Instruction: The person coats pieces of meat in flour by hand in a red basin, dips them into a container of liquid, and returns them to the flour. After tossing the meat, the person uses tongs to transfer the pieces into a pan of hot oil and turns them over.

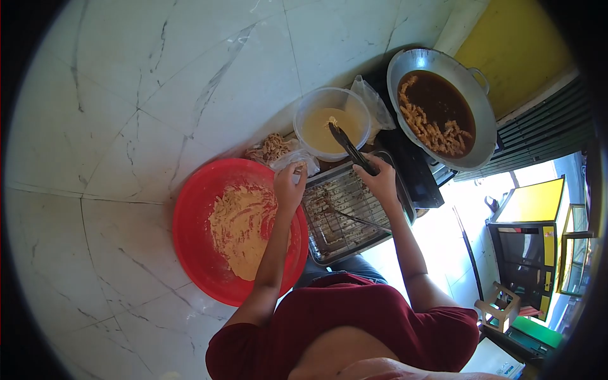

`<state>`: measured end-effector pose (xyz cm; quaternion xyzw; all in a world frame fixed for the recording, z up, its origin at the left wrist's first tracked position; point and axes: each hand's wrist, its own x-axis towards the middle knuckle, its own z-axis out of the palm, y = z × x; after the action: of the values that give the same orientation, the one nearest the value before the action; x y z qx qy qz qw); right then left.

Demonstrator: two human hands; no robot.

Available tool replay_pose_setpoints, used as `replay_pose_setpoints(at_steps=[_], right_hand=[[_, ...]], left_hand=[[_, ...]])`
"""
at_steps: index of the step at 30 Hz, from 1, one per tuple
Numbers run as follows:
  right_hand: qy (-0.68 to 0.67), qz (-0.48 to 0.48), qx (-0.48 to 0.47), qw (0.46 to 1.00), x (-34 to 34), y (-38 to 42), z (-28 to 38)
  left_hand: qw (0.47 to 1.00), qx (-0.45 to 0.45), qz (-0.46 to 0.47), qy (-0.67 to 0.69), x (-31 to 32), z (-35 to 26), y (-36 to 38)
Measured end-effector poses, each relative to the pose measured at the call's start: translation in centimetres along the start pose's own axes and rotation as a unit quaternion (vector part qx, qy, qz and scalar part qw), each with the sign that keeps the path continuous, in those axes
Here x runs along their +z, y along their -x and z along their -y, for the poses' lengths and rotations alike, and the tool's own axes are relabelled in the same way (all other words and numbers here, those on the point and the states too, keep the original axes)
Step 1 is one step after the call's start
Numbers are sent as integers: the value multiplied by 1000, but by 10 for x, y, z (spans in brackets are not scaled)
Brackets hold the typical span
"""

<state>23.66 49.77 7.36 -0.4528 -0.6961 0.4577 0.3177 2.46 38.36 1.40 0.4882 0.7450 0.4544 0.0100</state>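
My right hand (379, 179) is closed around black tongs (344, 138). Their tips hold a small pale piece (332, 121) over a clear plastic tub (297, 120) of cloudy beige liquid. My left hand (291, 185) has its fingertips pinched together beside a clear plastic bag (304, 161); what they hold is too small to make out. Light brown shredded pieces (273, 148) lie at the bag. Below my left forearm, a red basin (191, 234) contains pale flour-like powder (237, 221). A metal tray with a wire rack (335, 231), stained with brown residue, sits between my arms.
A wide metal wok (484, 120) of dark oil stands on a black stove (411, 152) at the upper right, with several browned fried pieces (437, 134) in it. Another clear bag (375, 104) is behind the tub. A wooden stool (499, 307) and a yellow-and-black cart (525, 247) are at right.
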Motion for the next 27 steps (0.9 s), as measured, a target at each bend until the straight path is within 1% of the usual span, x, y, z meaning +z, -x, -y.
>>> replay_pose_setpoints(at_steps=[3, 6, 9, 15, 19, 24, 27], right_hand=[[-16, -10, -7, 1000, -2, 4, 6], [-3, -5, -14, 1000, 0, 5, 0], [-7, -2, 5, 1000, -1, 7, 4], [13, -13, -25, 1000, 0, 7, 2], [6, -11, -14, 1000, -1, 8, 4], [-35, -15, 12, 999, 2, 8, 0], [-2, 9, 2, 1000, 2, 7, 3]], left_hand=[[1000, 1, -4, -9, -1, -2, 0], [1000, 4, -10, -6, 1, 1, 0], [1000, 1, -7, -5, 0, 0, 0], [1000, 5, -11, -2, 0, 1, 1], [1000, 19, -15, 7, 3, 6, 1], [1000, -1, -3, 13, -4, -5, 0], [1000, 11, -13, 0, 0, 1, -1]])
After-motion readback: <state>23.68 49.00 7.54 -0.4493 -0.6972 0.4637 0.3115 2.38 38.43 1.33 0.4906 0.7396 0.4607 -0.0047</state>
